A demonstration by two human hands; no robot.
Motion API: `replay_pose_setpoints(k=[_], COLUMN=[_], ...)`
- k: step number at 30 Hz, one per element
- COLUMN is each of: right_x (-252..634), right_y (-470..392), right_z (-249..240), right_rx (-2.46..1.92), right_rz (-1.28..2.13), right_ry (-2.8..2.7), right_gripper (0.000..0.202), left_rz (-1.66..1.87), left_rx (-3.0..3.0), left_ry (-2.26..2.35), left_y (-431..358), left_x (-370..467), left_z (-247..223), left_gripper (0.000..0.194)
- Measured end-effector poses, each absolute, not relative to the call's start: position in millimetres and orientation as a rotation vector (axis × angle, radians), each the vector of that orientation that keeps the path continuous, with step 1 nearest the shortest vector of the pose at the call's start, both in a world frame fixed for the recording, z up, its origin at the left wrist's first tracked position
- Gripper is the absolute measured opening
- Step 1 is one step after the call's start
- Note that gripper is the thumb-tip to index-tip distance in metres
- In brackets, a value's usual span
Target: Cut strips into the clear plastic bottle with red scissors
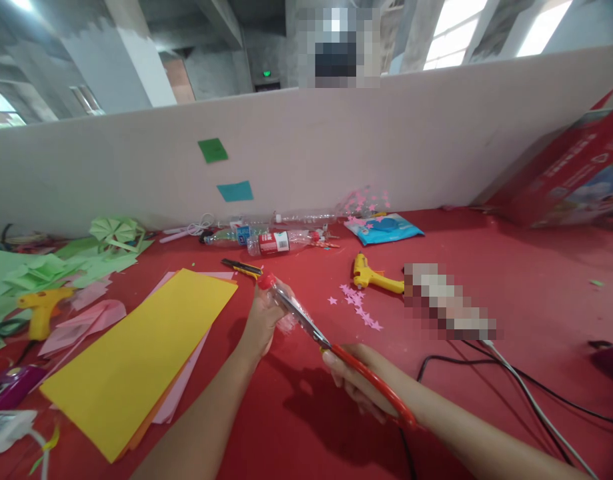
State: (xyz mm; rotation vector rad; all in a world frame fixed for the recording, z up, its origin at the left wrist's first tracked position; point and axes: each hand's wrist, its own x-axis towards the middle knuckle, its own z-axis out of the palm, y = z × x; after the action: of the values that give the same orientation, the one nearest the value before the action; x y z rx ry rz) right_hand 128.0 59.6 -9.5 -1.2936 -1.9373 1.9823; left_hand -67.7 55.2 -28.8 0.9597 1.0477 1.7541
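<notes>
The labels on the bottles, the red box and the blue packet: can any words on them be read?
No text can be read.
Red label on the bottle: print too blurred.
Blue label on the bottle behind: too small.
Red box: white marks only, unreadable.
Blue packet: no legible words.
Green sign far back: a glow, nothing more.

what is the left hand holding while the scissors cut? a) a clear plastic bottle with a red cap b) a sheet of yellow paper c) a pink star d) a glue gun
a: the left hand grips a clear plastic bottle with a red cap, and the blades of the red-handled scissors in the right hand meet it; the yellow paper and the glue gun lie on the table untouched.
</notes>
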Motion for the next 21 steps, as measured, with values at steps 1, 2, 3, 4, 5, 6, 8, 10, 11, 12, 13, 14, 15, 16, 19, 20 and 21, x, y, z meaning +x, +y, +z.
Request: replay_pose_setpoints(k=[1, 2, 3, 4, 5, 6, 8, 10, 11, 12, 13, 14, 15, 16, 19, 20, 21], right_x=[128.4, 128.7, 128.9, 128.8, 128.6, 128.4, 128.0, 128.4, 129.0, 129.7, 130.4, 131.0, 131.5, 131.8, 131.6, 131.3, 131.0], right_y=[59.3, 59.0, 58.6, 58.2, 57.8, 57.6, 57.8, 58.7, 59.2, 59.8, 60.2, 60.6, 60.7, 60.8, 60.6, 60.6, 60.6], right_z=[-9.4, -9.2, -8.6, -8.0, -7.3, -6.7, -6.1, -6.6, -7.1, -7.7, -8.3, -8.9, -9.3, -9.7, -9.9, -9.6, -9.0], right_rx=[-1.292, -1.289, -1.282, -1.280, -1.290, -1.316, -1.364, -1.356, -1.328, -1.295, -1.272, -1.259, -1.255, -1.257, -1.282, -1.288, -1.300], right_rz=[1.988, 1.994, 1.999, 1.998, 1.993, 1.984, 1.962, 1.958, 1.969, 1.985, 2.004, 2.016, 2.021, 2.020, 1.985, 1.986, 1.994], right_ry=[-1.934, -1.929, -1.924, -1.922, -1.922, -1.925, -1.939, -1.944, -1.941, -1.939, -1.934, -1.932, -1.934, -1.941, -1.970, -1.972, -1.969], right_gripper=[0.047, 0.047, 0.048, 0.048, 0.048, 0.048, 0.048, 0.048, 0.048, 0.049, 0.049, 0.049, 0.049, 0.049, 0.046, 0.045, 0.045], left_rz=[1.755, 1.753, 1.748, 1.743, 1.738, 1.734, 1.735, 1.738, 1.740, 1.738, 1.730, 1.722, 1.715, 1.709, 1.722, 1.726, 1.729], left_rx=[0.956, 0.950, 0.943, 0.939, 0.939, 0.943, 0.955, 0.960, 0.958, 0.957, 0.957, 0.958, 0.959, 0.959, 0.936, 0.929, 0.926], left_ry=[1.041, 1.036, 1.032, 1.029, 1.028, 1.026, 1.023, 1.024, 1.024, 1.026, 1.030, 1.035, 1.041, 1.049, 1.059, 1.058, 1.057], left_y=[55.5, 55.9, 56.3, 56.7, 57.0, 57.3, 57.3, 56.9, 56.6, 56.2, 55.8, 55.5, 55.3, 55.1, 55.1, 55.2, 55.3], left_x=[-67.7, -67.7, -67.8, -68.0, -68.2, -68.6, -69.3, -69.6, -69.4, -68.8, -68.0, -66.9, -65.7, -64.3, -61.0, -60.4, -60.0], left_z=[-29.7, -30.6, -31.4, -32.0, -32.5, -32.9, -33.4, -33.2, -33.0, -32.6, -32.1, -31.6, -31.1, -30.7, -30.0, -30.0, -30.2], left_gripper=[0.031, 0.032, 0.032, 0.032, 0.031, 0.031, 0.030, 0.030, 0.030, 0.030, 0.031, 0.031, 0.030, 0.030, 0.029, 0.029, 0.029])
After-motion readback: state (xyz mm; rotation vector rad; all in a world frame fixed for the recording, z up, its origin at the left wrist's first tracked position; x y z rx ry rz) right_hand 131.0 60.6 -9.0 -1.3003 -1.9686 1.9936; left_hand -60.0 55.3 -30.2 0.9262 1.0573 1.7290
